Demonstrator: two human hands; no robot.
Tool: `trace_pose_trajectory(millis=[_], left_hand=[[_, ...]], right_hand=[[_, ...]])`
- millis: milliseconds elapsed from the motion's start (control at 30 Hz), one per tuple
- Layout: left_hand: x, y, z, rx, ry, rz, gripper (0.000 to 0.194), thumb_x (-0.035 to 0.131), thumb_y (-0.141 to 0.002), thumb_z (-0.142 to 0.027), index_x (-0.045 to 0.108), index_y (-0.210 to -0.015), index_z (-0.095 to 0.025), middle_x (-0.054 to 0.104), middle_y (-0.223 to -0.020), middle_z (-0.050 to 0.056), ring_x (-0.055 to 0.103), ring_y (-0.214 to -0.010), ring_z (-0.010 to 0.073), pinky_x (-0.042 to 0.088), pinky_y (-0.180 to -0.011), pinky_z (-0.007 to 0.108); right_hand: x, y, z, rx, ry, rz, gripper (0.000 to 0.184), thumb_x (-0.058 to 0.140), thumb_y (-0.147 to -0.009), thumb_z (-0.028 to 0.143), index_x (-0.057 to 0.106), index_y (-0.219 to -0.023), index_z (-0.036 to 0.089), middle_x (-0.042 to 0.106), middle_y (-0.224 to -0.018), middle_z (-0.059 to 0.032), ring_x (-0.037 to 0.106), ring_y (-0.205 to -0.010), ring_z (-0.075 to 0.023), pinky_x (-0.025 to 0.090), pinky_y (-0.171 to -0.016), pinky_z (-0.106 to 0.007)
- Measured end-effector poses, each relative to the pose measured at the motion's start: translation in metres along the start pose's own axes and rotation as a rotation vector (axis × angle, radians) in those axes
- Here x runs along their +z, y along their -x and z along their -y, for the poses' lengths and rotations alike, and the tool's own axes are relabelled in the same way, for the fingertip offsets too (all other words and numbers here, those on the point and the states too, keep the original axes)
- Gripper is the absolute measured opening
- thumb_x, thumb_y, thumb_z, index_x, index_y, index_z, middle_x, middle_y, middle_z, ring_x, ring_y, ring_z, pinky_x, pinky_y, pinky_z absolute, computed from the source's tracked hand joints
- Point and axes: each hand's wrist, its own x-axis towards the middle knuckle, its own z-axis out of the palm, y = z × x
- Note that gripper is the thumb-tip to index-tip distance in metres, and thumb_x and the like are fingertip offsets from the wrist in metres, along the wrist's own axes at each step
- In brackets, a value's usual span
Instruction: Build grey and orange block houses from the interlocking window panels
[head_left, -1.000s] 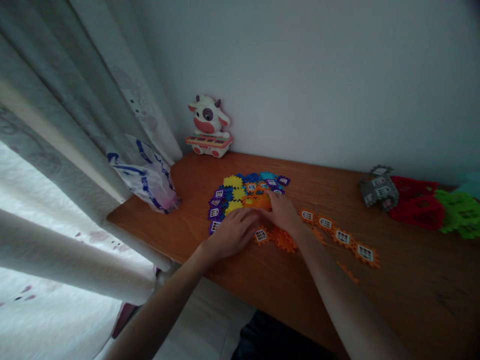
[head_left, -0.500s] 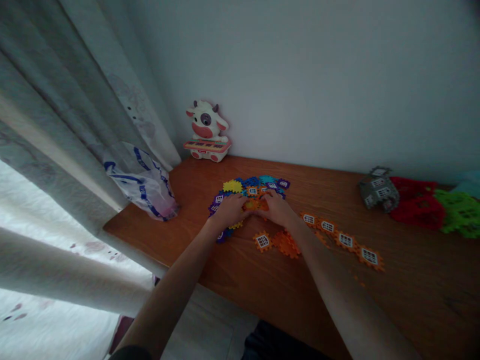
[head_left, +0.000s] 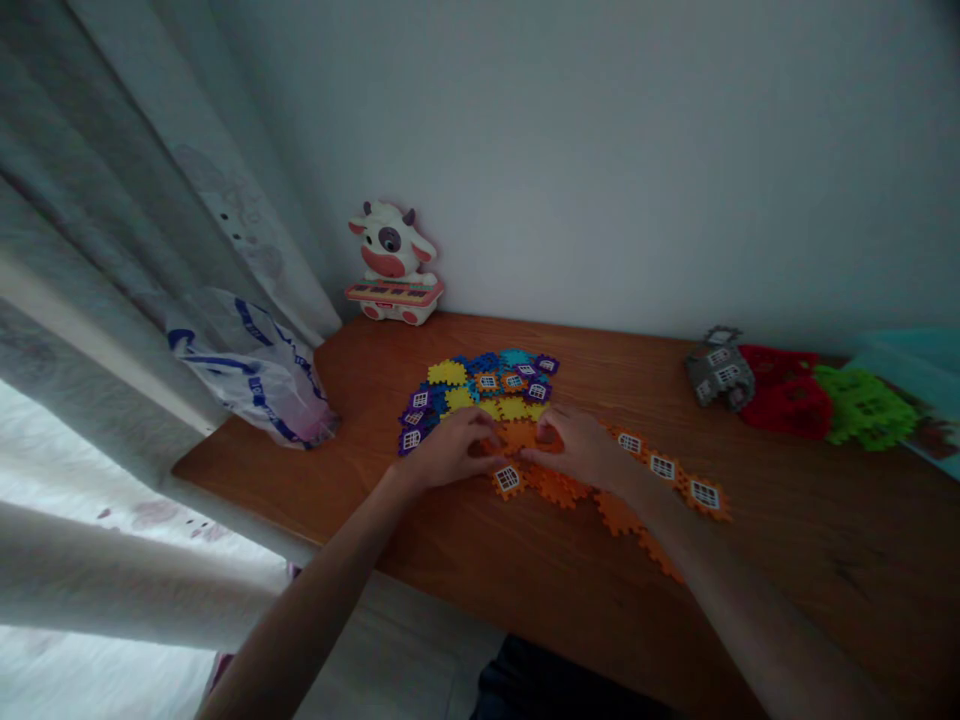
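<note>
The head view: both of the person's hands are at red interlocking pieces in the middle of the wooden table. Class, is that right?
No, the colour is wrong. The head view shows the left hand and the right hand at orange interlocking pieces, in the middle of the wooden table. The red pieces lie further right.
</note>
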Motion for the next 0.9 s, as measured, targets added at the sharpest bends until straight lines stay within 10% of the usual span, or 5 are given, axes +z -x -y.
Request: trace_pose_trajectory(millis=[467, 733, 900], left_hand=[[0.038, -0.062, 0.028, -0.361, -0.425, -0.247, 0.043, 0.052, -0.099, -0.040, 0.054, -0.137, -0.020, 0.049, -0.153, 0.015, 0.045, -0.139, 0.0362, 0.034, -0.115, 0.057], [0.043, -0.061, 0.027, -0.366, -0.414, -0.188, 0.029, 0.047, -0.099, -0.028, 0.064, -0.121, -0.020, 0.063, -0.127, 0.014, 0.056, -0.120, 0.0328, 0.045, -0.102, 0.049], [0.045, -0.062, 0.034, -0.397, -0.397, -0.219, 0.032, 0.052, -0.095, -0.026, 0.062, -0.124, -0.019, 0.053, -0.144, 0.017, 0.050, -0.129, 0.0350, 0.045, -0.102, 0.050]], right_hand=[[0.019, -0.058, 0.005, 0.086, 0.357, 0.048, 0.043, 0.046, -0.096, 0.013, 0.056, -0.138, 0.013, 0.054, -0.146, -0.0166, 0.051, -0.130, -0.0307, 0.043, -0.106, -0.042], [0.028, -0.082, 0.004, 0.121, 0.417, 0.092, 0.040, 0.037, -0.098, 0.008, 0.063, -0.128, 0.010, 0.066, -0.128, -0.0203, 0.057, -0.122, -0.0310, 0.044, -0.101, -0.043], [0.020, -0.071, 0.008, 0.084, 0.411, 0.041, 0.031, 0.049, -0.098, 0.017, 0.066, -0.124, 0.013, 0.067, -0.126, -0.0167, 0.057, -0.121, -0.0303, 0.043, -0.103, -0.041]])
